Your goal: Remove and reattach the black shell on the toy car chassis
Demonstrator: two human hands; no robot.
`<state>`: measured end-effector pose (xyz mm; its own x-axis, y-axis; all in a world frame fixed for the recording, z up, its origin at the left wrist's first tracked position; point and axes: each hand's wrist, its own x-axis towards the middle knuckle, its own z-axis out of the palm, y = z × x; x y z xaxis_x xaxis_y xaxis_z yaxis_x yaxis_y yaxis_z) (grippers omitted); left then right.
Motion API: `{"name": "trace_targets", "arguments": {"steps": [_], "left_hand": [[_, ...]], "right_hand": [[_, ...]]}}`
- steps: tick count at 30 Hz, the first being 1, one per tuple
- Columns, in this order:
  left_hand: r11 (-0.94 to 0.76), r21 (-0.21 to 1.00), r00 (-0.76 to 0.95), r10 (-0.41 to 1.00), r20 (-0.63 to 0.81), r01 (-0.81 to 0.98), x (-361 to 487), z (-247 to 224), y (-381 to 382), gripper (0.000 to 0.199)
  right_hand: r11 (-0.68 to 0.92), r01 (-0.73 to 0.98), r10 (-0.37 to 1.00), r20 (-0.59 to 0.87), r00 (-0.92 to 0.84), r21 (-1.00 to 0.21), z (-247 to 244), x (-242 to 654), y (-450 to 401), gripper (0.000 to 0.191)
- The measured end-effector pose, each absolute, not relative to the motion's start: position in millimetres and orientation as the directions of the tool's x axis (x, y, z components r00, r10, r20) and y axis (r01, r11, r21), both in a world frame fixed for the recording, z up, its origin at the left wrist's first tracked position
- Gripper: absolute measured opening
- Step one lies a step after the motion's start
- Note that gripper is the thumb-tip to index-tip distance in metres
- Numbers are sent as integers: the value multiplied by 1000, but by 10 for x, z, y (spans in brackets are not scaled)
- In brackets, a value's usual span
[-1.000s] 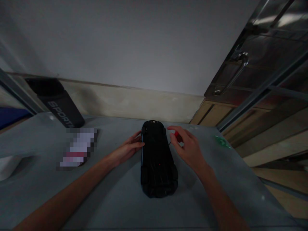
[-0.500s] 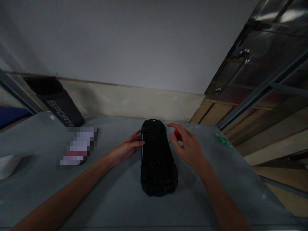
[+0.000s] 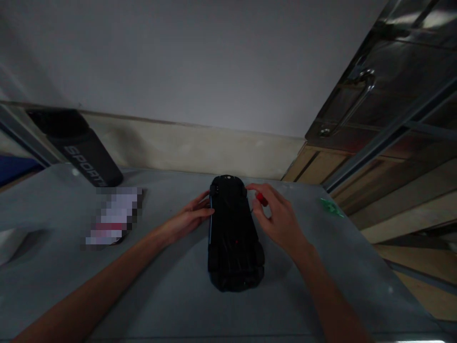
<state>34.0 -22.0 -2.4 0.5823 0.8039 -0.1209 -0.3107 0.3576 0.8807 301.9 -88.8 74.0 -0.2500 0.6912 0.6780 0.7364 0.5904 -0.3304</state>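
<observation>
A toy car (image 3: 233,224) lies upside down on the grey table, its black underside and wheels facing up. My left hand (image 3: 189,216) grips its left edge, thumb on the rim and fingers against the side. Beside the right edge, my right hand (image 3: 278,216) is curled around a small red-handled screwdriver (image 3: 262,198). A short piece of thin dark shaft shows near the car's side; where its tip rests I cannot make out. The index finger reaches to the upper right wheel (image 3: 244,191).
On the grey table (image 3: 171,295), a black bottle (image 3: 85,157) marked SPORT stands at the back left, near a blurred-out flat item (image 3: 116,214). A white object (image 3: 10,245) sits at the left edge. Green plastic (image 3: 331,206) lies at the right; a wall (image 3: 200,147) rises behind.
The screwdriver's red handle has turned slightly in my right hand and shows more plainly. My left hand and the toy car have stayed in place. The view has shifted a little.
</observation>
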Motion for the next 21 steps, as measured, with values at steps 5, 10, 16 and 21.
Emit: {"name": "trace_targets", "arguments": {"steps": [5, 10, 16, 21], "left_hand": [[375, 877, 574, 806, -148, -300, 342, -25, -209, 92], [343, 892, 584, 804, -115, -295, 335, -60, -192, 89], [346, 897, 564, 814, -140, -277, 347, -55, -194, 93], [352, 893, 552, 820, -149, -281, 360, -4, -217, 91]], "right_hand": [[560, 743, 721, 658, -218, -367, 708, 3063, -841, 24], [509, 771, 745, 644, -173, -382, 687, 3068, -842, 20], [558, 744, 728, 646, -228, -367, 724, 3041, -857, 39], [503, 790, 719, 677, -158, -349, 681, 3029, -839, 34]]}}
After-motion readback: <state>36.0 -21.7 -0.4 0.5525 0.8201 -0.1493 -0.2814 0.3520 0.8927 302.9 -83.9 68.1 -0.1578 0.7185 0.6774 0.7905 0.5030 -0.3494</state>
